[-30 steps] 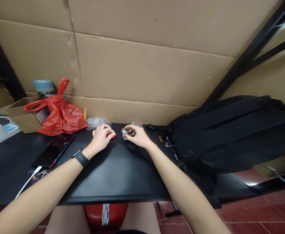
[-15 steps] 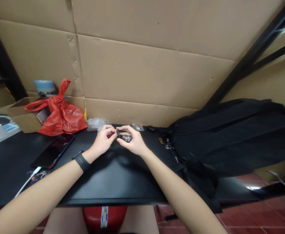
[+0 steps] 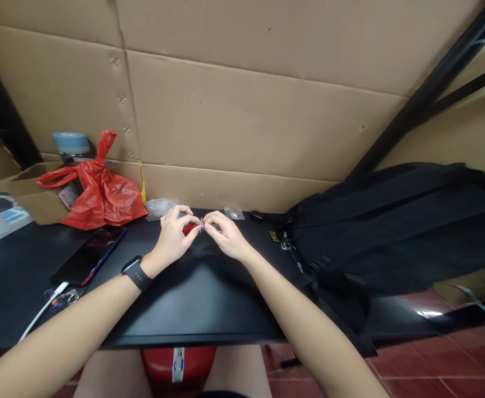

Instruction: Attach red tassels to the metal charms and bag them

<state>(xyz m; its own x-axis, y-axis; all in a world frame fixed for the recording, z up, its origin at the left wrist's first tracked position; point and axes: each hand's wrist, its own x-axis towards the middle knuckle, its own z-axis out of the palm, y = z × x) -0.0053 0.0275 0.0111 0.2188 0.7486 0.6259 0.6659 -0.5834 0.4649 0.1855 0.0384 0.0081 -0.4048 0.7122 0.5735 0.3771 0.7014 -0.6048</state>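
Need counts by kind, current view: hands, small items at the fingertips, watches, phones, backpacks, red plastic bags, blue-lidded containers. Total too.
Hands: 2 (left hand, right hand)
Small items at fingertips: 2 visible (red item, thin piece)
Watch: 1
Phone: 1
Backpack: 1
Red plastic bag: 1
Blue-lidded container: 1
Total: 9

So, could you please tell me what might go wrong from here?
The small thin piece sits right at the fingertips of the left hand and right hand, so it could slip and drop onto the black table.

The left hand also holds a red item, which might come loose if that grip shifts.

The white cable at the phone runs close to the left forearm; a careless arm movement might tug it.
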